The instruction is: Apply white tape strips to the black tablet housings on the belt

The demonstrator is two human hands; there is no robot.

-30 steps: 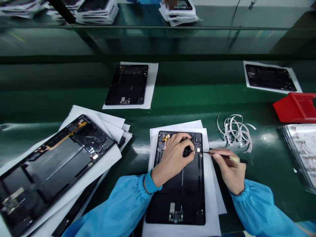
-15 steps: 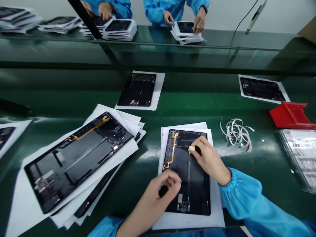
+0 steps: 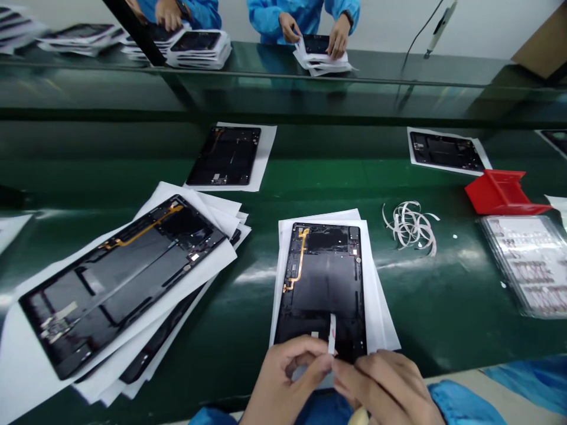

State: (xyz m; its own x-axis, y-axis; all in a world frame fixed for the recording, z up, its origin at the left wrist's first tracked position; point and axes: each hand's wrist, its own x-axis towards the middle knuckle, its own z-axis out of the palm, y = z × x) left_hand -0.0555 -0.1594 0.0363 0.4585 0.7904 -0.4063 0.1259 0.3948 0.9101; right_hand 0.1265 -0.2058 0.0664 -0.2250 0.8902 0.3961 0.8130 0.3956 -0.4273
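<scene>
A black tablet back housing (image 3: 328, 283) with an orange flex cable (image 3: 301, 260) lies on white paper sheets (image 3: 381, 319) in front of me. Over its near end my left hand (image 3: 296, 372) pinches a thin white strip (image 3: 332, 330) between thumb and index finger; the strip stands up and has pinkish marks. The fingertips of my right hand (image 3: 390, 383) meet the left ones at the strip's lower end. Beneath the right hand a pale yellow block (image 3: 358, 417) shows, mostly hidden in its curled fingers.
On the left lies a slanted stack of housings (image 3: 133, 271) between papers. Curled white strips (image 3: 410, 227), a red bin (image 3: 502, 192) and a clear tray of small parts (image 3: 527, 262) are to the right. More housings (image 3: 228, 154) lie farther back; co-workers' hands (image 3: 339, 36) work behind.
My right hand has drawn back from the housing's upper part to the near edge, beside my left hand. A white strip now shows in the left fingers. The view has shifted slightly right.
</scene>
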